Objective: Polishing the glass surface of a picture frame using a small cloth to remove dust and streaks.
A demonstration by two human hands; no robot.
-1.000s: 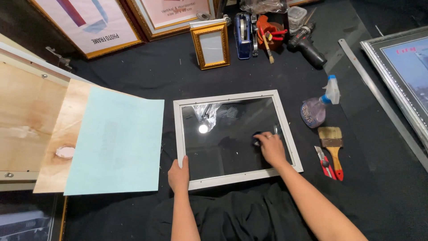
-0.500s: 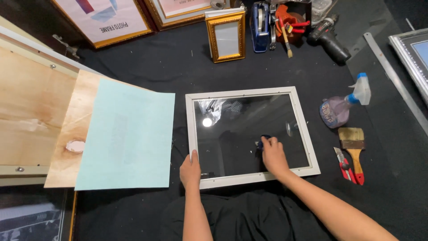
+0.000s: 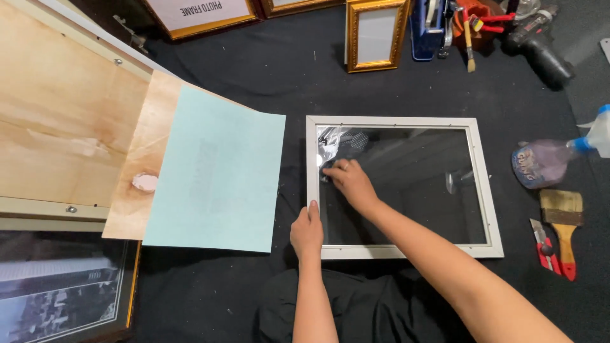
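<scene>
A white picture frame [image 3: 394,121] with a glass pane [image 3: 419,184] lies flat on black cloth. My left hand [image 3: 307,232] grips the frame's left rail near its lower corner, thumb on the rail. My right hand [image 3: 349,184] presses on the glass near the upper left corner, fingers closed on a small dark cloth [image 3: 326,172]. The glass shows bright reflections beside that hand.
A light blue sheet [image 3: 216,171] lies on a plywood board [image 3: 63,127] left of the frame. To the right are a spray bottle [image 3: 553,159], a paintbrush [image 3: 562,216] and a red cutter [image 3: 543,244]. A small gold frame [image 3: 375,35] and a drill [image 3: 540,44] stand at the back.
My right hand has slid across the glass from its right side to the upper left corner. My left hand stays on the frame's left rail. The view has shifted closer.
</scene>
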